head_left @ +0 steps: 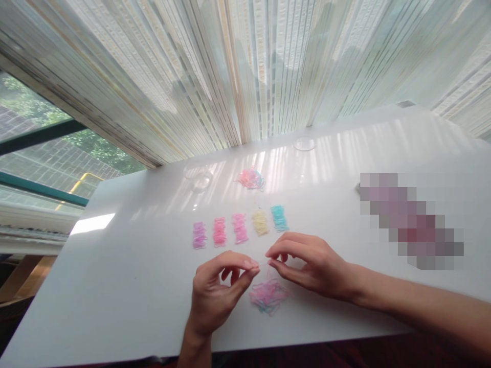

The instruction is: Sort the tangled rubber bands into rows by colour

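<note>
Strand pile [269, 296], nearside of yellow bundle [260, 223]: likely light, soft, snag-prone; pinch single ends. Left hand [215, 286]: grip together, contents unclear. Right hand [313, 263]: cannot tell whether closed.

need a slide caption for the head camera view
Left hand and right hand near a pile of mixed pastel strands, five single-colour groups lined up beyond.
</note>
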### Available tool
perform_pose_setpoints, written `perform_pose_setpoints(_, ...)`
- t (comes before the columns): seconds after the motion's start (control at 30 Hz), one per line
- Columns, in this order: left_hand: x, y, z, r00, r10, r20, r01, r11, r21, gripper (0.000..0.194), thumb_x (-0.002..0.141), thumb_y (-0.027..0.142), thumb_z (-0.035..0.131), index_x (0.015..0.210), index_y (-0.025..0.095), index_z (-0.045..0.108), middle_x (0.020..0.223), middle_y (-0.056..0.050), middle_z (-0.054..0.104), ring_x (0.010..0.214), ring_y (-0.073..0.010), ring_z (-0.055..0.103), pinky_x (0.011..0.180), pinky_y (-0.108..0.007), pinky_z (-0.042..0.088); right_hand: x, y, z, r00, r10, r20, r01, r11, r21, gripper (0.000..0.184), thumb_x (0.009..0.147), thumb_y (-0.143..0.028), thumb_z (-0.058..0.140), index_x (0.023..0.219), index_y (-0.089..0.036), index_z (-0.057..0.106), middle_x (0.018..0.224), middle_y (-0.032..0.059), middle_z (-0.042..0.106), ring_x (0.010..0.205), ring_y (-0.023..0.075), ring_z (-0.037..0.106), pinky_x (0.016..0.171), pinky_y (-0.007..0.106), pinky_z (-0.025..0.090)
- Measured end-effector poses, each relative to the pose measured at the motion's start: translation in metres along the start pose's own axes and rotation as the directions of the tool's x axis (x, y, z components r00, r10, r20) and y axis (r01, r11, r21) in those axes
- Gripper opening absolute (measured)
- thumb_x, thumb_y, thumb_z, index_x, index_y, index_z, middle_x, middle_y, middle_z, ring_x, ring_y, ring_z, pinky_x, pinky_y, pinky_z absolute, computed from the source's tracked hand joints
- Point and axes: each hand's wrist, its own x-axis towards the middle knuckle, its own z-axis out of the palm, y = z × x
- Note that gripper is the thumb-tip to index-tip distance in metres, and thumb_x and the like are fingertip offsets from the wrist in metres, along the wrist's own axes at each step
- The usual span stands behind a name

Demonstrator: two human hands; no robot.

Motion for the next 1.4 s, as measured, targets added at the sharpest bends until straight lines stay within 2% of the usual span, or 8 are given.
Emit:
perform_pose_setpoints(0.1, -0.001, -0.002, -0.002, 1.0, -0.001, -0.009, 0.001, 0.998, 0.07, 0.013, 0.086, 0.008, 0.076, 0.091, 0.02, 0.073, 0.082, -0.003, 0.077, 0.061, -0.0105, 0.064, 0.051, -0.019, 0.05, 0.0, 0.001, -0.001, 1.0, -0.011, 0.017, 0.011, 1.0, 0.0, 0.01, 0.1, -0.018, 0.06, 0.096, -0.018, 0.068, 0.08, 0.003, 0.07, 0.071, 0.013, 0.064, 0.065, 0.023, 0.053)
perform_pose_setpoints(0.2, -0.001, -0.005, -0.003, 1.0, -0.015, 0.0, 0.015, 0.992, 0.129, 0.014, 0.087, 0.009, 0.075, 0.093, 0.02, 0.072, 0.082, -0.001, 0.075, 0.056, -0.0083, 0.058, 0.05, -0.018, 0.049, -0.002, 0.002, 0.0, 0.999, -0.023, 0.022, 0.023, 1.0, -0.007, 0.005, 0.099, -0.02, 0.064, 0.101, -0.018, 0.068, 0.082, 0.0036, 0.071, 0.071, 0.0135, 0.064, 0.066, 0.024, 0.053)
perform_pose_setpoints(0.37, -0.002, -0.007, -0.003, 0.999, -0.038, -0.003, 0.038, 0.994, 0.099, 0.015, 0.087, 0.009, 0.074, 0.094, 0.021, 0.071, 0.083, -0.001, 0.075, 0.057, -0.0078, 0.057, 0.052, -0.017, 0.048, -0.002, 0.004, 0.001, 0.999, -0.03, 0.027, 0.031, 0.999, -0.008, 0.006, 0.099, -0.017, 0.062, 0.098, -0.018, 0.069, 0.081, 0.003, 0.069, 0.071, 0.0136, 0.064, 0.066, 0.023, 0.053)
perform_pose_setpoints(0.5, -0.003, -0.005, -0.002, 0.999, -0.05, -0.006, 0.05, 0.998, 0.045, 0.014, 0.088, 0.008, 0.074, 0.093, 0.021, 0.07, 0.083, -0.002, 0.074, 0.058, -0.0086, 0.059, 0.052, -0.017, 0.048, -0.002, 0.003, 0.0, 0.999, -0.019, 0.047, 0.019, 1.0, 0.002, 0.009, 0.098, -0.022, 0.066, 0.105, -0.017, 0.068, 0.087, 0.0048, 0.072, 0.074, 0.0145, 0.065, 0.069, 0.025, 0.055)
perform_pose_setpoints(0.6, -0.003, -0.004, -0.001, 0.999, -0.043, 0.01, 0.042, 0.999, 0.034, 0.014, 0.087, 0.007, 0.074, 0.093, 0.02, 0.07, 0.083, -0.002, 0.074, 0.057, -0.008, 0.057, 0.051, -0.017, 0.048, -0.002, 0.002, 0.0, 0.999, -0.025, 0.045, 0.024, 1.0, 0.018, 0.006, 0.1, -0.019, 0.063, 0.1, -0.019, 0.069, 0.086, 0.004, 0.071, 0.075, 0.0138, 0.065, 0.068, 0.023, 0.053)
perform_pose_setpoints(0.83, 0.0, -0.007, -0.001, 0.997, -0.008, 0.072, -0.004, 0.987, 0.163, 0.017, 0.088, 0.009, 0.074, 0.1, 0.021, 0.071, 0.09, -0.001, 0.073, 0.057, -0.0064, 0.053, 0.053, -0.018, 0.047, -0.002, 0.004, 0.001, 0.998, -0.031, 0.055, 0.031, 1.0, -0.001, 0.007, 0.098, -0.015, 0.062, 0.097, -0.018, 0.069, 0.083, 0.0035, 0.07, 0.073, 0.0135, 0.064, 0.067, 0.023, 0.05)
perform_pose_setpoints(1.03, -0.002, -0.014, -0.001, 0.987, 0.018, 0.16, -0.05, 0.979, 0.198, 0.015, 0.093, 0.01, 0.071, 0.101, 0.021, 0.075, 0.091, -0.003, 0.076, 0.068, -0.0109, 0.063, 0.056, -0.02, 0.051, -0.003, 0.008, 0.001, 0.995, -0.016, 0.098, 0.022, 0.998, -0.05, 0.012, 0.1, -0.018, 0.059, 0.095, -0.018, 0.069, 0.081, 0.0028, 0.068, 0.071, 0.0134, 0.062, 0.066, 0.023, 0.048)
perform_pose_setpoints(1.4, -0.003, -0.013, -0.004, 0.991, 0.012, 0.136, -0.046, 0.967, 0.25, 0.011, 0.093, 0.011, 0.07, 0.096, 0.02, 0.074, 0.088, -0.003, 0.077, 0.07, -0.0115, 0.068, 0.055, -0.019, 0.051, -0.002, 0.01, 0.001, 0.993, -0.021, 0.114, 0.032, 0.995, -0.092, 0.013, 0.1, -0.019, 0.058, 0.094, -0.018, 0.069, 0.082, 0.0035, 0.069, 0.071, 0.0138, 0.062, 0.066, 0.023, 0.047)
